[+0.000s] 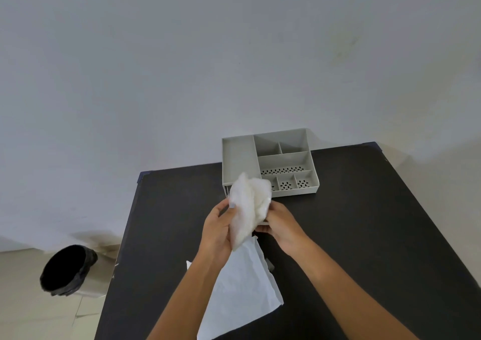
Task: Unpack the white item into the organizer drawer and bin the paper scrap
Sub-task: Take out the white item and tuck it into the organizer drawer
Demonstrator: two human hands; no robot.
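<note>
Near the middle of the frame, both hands hold a soft white item above the black table; the left hand is closed on its lower left edge, thumb across the front, and the right hand is closed on its right side, fingers curled behind it; the item looks crumpled and limp, perhaps in a thin clear wrap, though that is too blurred to tell. Just below the hands a sheet of white paper lies creased on the table, running toward the lower edge of the frame; this is probably the scrap to bin. The grey organizer stands just above the hands, against the wall; its top compartments are open and bare, and whether a drawer is pulled out beneath it is hidden by the item. The step in hand seems to be freeing the item; it goes best with one hand anchoring and the other peeling gently, kept over the table so nothing falls; a soft thing will sag, so support it from below while moving it to the drawer. The black-lined bin waits on the floor at lower left, well apart from the table's paper.
</note>
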